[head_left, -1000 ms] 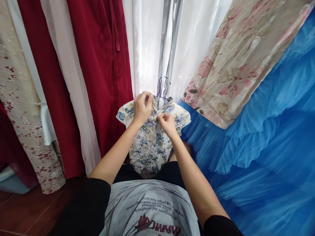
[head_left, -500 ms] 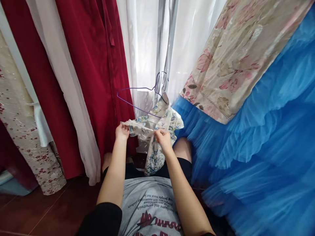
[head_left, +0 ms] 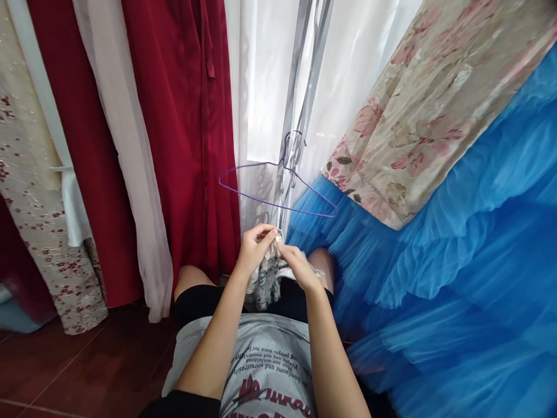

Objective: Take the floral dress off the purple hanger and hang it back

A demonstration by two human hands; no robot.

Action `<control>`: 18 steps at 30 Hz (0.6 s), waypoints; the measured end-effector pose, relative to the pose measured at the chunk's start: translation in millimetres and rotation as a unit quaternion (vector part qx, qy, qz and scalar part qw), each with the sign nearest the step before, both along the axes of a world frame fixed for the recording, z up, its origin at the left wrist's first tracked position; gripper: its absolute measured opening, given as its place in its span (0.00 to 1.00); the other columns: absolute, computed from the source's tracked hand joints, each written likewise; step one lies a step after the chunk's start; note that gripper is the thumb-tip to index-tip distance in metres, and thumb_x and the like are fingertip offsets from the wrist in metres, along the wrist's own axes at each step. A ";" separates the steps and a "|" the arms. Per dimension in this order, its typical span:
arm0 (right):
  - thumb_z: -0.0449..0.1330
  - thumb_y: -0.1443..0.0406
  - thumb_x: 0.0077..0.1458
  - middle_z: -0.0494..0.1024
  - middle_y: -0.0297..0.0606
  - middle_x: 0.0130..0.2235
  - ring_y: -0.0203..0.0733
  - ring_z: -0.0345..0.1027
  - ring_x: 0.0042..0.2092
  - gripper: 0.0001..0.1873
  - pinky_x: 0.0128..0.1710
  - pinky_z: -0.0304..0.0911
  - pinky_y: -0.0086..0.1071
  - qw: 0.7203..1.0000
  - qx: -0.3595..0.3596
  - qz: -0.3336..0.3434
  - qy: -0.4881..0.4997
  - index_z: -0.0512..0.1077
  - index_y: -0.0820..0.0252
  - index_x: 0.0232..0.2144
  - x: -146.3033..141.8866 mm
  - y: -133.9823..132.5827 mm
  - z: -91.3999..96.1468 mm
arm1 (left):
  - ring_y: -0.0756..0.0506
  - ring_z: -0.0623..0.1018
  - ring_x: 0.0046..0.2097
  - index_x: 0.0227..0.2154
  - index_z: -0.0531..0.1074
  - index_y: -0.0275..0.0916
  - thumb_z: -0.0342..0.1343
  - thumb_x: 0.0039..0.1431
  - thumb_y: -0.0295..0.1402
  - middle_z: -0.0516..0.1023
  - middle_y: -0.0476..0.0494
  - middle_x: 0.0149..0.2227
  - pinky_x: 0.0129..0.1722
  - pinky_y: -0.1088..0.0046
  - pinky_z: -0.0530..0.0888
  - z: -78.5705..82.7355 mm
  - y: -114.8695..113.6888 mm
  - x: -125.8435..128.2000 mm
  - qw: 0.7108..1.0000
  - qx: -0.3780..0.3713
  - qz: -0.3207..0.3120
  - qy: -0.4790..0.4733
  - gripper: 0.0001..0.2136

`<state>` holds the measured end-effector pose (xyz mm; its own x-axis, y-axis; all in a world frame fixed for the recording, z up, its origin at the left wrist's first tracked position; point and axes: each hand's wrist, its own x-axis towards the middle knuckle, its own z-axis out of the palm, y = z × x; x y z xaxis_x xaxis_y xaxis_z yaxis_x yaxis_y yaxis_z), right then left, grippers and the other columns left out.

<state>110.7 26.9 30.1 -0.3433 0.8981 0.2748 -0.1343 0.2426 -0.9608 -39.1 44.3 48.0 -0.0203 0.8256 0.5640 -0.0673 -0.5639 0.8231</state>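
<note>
A small floral-print garment hangs bunched in front of my knees, its lower part between my thighs. My left hand is closed on its top edge, thumb and fingers pinched together. Close beside it, my right hand pinches the same edge, the two thumbs almost touching. Most of the garment's upper part is hidden by my fingers. Just above my hands a purple wire hanger hangs with nothing on it, its hook at the grey straps.
Dark red gowns and a pale sheer panel hang at left. White curtain-like fabric is behind the hanger. At right hang a floral skirt and a wide blue tulle skirt. The floor is dark red tile.
The garment has come off the hanger and dropped lower, more gathered. My left hand has moved right, next to my right hand. The bare hanger now hangs free.
</note>
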 end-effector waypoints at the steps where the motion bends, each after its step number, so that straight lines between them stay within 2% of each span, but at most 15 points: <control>1: 0.66 0.47 0.53 0.74 0.33 0.27 0.38 0.65 0.30 0.21 0.33 0.62 0.31 0.999 -0.001 0.039 -0.010 0.73 0.59 0.25 -0.9 -4.2 3.1 | 0.42 0.77 0.43 0.36 0.80 0.40 0.63 0.58 0.43 0.79 0.42 0.40 0.45 0.67 0.73 -0.1 -1.3 -3.5 1.000 0.010 0.002 0.022 0.11; 3: 0.68 0.48 0.51 0.74 0.32 0.27 0.38 0.65 0.29 0.20 0.33 0.62 0.31 0.997 -0.012 0.082 -0.010 0.74 0.59 0.28 0.1 -10.5 8.4 | 0.42 0.77 0.45 0.38 0.79 0.41 0.63 0.58 0.45 0.78 0.42 0.42 0.46 0.68 0.73 -5.0 -3.1 -10.8 0.998 -0.008 -0.044 0.047 0.13; 5: 0.69 0.49 0.50 0.75 0.33 0.27 0.38 0.66 0.29 0.20 0.33 0.63 0.31 0.996 -0.029 0.081 0.018 0.75 0.59 0.29 5.0 -14.9 13.3 | 0.42 0.77 0.44 0.41 0.78 0.42 0.61 0.58 0.51 0.78 0.42 0.42 0.45 0.68 0.73 -14.6 -6.1 -15.0 0.983 -0.077 -0.150 0.070 0.18; 8: 0.71 0.49 0.47 0.75 0.34 0.26 0.38 0.66 0.27 0.20 0.31 0.63 0.31 0.993 -0.070 0.044 0.086 0.74 0.58 0.27 21.4 -20.1 21.4 | 0.41 0.77 0.44 0.47 0.77 0.40 0.56 0.59 0.58 0.79 0.40 0.42 0.44 0.67 0.73 -31.4 -14.2 -13.7 0.924 -0.181 -0.312 0.128 0.26; 10: 0.72 0.49 0.46 0.75 0.34 0.26 0.39 0.66 0.26 0.20 0.29 0.63 0.32 0.990 -0.093 0.031 0.105 0.75 0.58 0.27 39.5 -23.0 28.3 | 0.40 0.77 0.45 0.47 0.77 0.39 0.57 0.58 0.57 0.80 0.40 0.43 0.45 0.68 0.72 -38.8 -18.2 -12.6 0.892 -0.185 -0.356 0.211 0.27; 12: 0.72 0.51 0.45 0.76 0.36 0.26 0.39 0.66 0.25 0.18 0.27 0.62 0.32 0.993 -0.095 0.027 0.071 0.76 0.58 0.28 62.9 -24.4 37.4 | 0.42 0.77 0.42 0.43 0.79 0.38 0.60 0.57 0.55 0.80 0.43 0.40 0.41 0.70 0.70 -40.5 -16.6 -16.6 0.876 -0.146 -0.329 0.322 0.24; 15: 0.71 0.54 0.45 0.77 0.37 0.26 0.39 0.66 0.24 0.15 0.25 0.59 0.31 0.998 -0.065 -0.009 -0.022 0.78 0.60 0.29 103.6 -18.2 55.6 | 0.47 0.71 0.30 0.28 0.78 0.36 0.60 0.55 0.56 0.75 0.49 0.26 0.31 0.73 0.64 -34.0 -2.4 -35.5 0.854 -0.082 -0.234 0.457 0.24; 18: 0.69 0.59 0.40 0.78 0.38 0.26 0.41 0.67 0.24 0.12 0.25 0.59 0.32 0.994 -0.007 -0.098 -0.044 0.78 0.59 0.28 142.4 5.2 75.9 | 0.50 0.64 0.24 0.20 0.73 0.37 0.61 0.54 0.55 0.67 0.52 0.19 0.34 0.72 0.62 -21.4 15.8 -60.2 0.833 -0.021 -0.147 0.533 0.24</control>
